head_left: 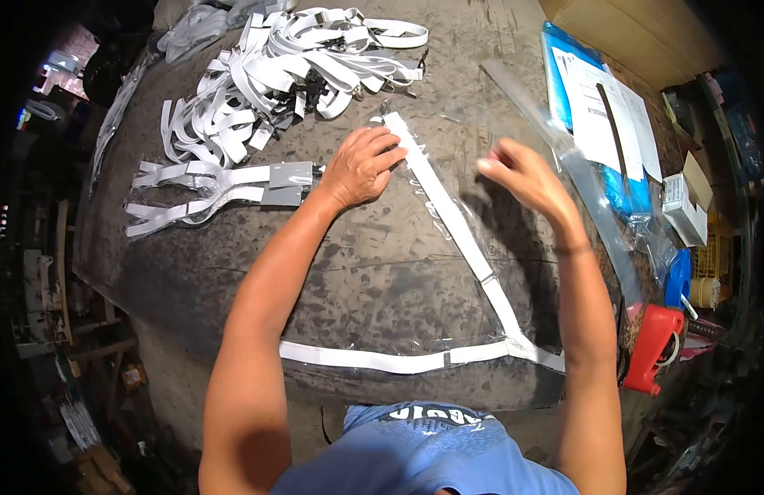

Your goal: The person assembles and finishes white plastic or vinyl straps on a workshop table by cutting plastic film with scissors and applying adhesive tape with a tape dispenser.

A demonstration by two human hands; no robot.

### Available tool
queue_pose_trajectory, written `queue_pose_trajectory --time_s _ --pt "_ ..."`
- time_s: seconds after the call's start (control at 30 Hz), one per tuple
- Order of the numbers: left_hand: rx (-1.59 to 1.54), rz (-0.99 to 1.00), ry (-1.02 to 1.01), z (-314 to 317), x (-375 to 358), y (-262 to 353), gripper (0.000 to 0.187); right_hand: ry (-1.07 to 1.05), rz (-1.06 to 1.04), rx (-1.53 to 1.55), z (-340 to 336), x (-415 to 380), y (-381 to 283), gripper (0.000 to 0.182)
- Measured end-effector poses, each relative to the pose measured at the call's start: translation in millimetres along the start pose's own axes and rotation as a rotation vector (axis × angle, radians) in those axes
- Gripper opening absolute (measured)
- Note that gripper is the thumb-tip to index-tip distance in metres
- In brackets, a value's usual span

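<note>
A white elastic strap in a clear plastic sleeve slants across the worktable. At its lower end it meets a second white strap branch that runs left, forming a Y-shaped pair like suspenders. My left hand rests with its fingers stretched over the upper end of the slanting strap. My right hand is raised to the right of the strap, apart from it. Its fingers are curled in with the thumb against them; whatever they may hold is hidden. Crinkled clear plastic shows along the strap.
A tangled pile of white straps lies at the back. Bagged straps with grey cards sit at left. On the right are a long clear plastic strip, papers on a blue package, a small white box and a red tape dispenser.
</note>
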State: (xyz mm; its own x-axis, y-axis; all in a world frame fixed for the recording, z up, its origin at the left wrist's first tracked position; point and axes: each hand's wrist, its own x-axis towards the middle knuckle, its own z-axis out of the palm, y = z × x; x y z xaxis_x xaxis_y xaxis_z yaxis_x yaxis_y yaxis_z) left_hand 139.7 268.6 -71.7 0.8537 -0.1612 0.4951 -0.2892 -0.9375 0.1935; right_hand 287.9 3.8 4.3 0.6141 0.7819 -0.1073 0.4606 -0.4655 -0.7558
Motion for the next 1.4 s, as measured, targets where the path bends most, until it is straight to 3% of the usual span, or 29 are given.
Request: queue_pose_trajectory --time_s 0.13,0.23,0.33,0.47,0.53,0.63,0.7,0.77,0.9,0.93,1.0,1.07,1.1,1.13,1.2,1.23,1.27,1.33,1.37,1.4 --pt "-0.02 0.005 -0.016 1 1 -1 0.037 0.113 0.013 -0.027 -36 -118 -10 0.031" --pt "0.191 -0.087 -0.146 -10 25 18 0.053 0.216 0.108 -0.102 -44 -200 -10 0.028" --pt "0.106 -0.135 -0.167 -12 62 42 0.06 0.317 0.279 -0.113 -41 -257 -10 0.031" --pt "0.111 -0.148 -0.35 71 52 36 0.06 0.424 0.248 -0.149 -51 -301 -7 0.034" --pt "0.316 -0.162 -0.362 77 58 45 0.06 0.508 0.321 -0.104 -55 -317 -8 0.033" --pt "0.274 -0.148 -0.405 73 53 23 0.06 0.543 0.396 -0.153 -50 -335 8 0.026" --pt "0.038 -0.235 -0.353 68 52 17 0.058 0.554 0.471 -0.121 -45 -347 21 0.025" --pt "-0.013 -0.161 -0.4 53 55 30 0.057 0.456 0.282 -0.384 -36 -355 41 0.026" --pt "0.03 0.008 -0.603 7 56 62 0.057 0.379 0.097 -0.477 -8 -355 61 0.034" --pt "0.087 0.039 -0.68 -1 56 66 0.059 0.385 0.083 -0.471 -5 -355 60 0.034" --pt "0.084 0.064 -0.582 -6 53 67 0.058 0.26 0.247 -0.5 -1 -357 59 0.037" --pt "0.117 -0.015 -0.706 -19 63 79 0.046 0.229 0.304 -0.5 -3 -355 54 0.036" --pt "0.144 0.03 -0.672 -19 62 80 0.034 0.194 0.378 -0.5 -3 -355 53 0.035" --pt "0.159 0.025 -0.665 -22 64 83 0.034 0.202 0.363 -0.499 -4 -355 53 0.035" --pt "0.253 0.046 -0.835 -27 67 87 0.03 0.127 0.395 -0.494 -6 -355 57 0.032" --pt "0.312 0.172 -0.743 -29 61 85 0.031 0.116 0.396 -0.483 -7 -355 59 0.03" --pt "0.322 0.168 -0.73 -31 58 84 0.031 0.125 0.384 -0.491 -6 -357 62 0.03" --pt "0.36 0.179 -0.838 -37 53 87 0.029 0.209 0.181 -0.536 -5 -359 67 0.026" --pt "0.249 0.214 -0.696 -42 42 83 0.018 0.215 0.171 -0.543 -4 -360 67 0.026" --pt "0.256 0.21 -0.684 -53 35 90 0.018 0.328 0.126 -0.59 -3 -361 63 0.025"
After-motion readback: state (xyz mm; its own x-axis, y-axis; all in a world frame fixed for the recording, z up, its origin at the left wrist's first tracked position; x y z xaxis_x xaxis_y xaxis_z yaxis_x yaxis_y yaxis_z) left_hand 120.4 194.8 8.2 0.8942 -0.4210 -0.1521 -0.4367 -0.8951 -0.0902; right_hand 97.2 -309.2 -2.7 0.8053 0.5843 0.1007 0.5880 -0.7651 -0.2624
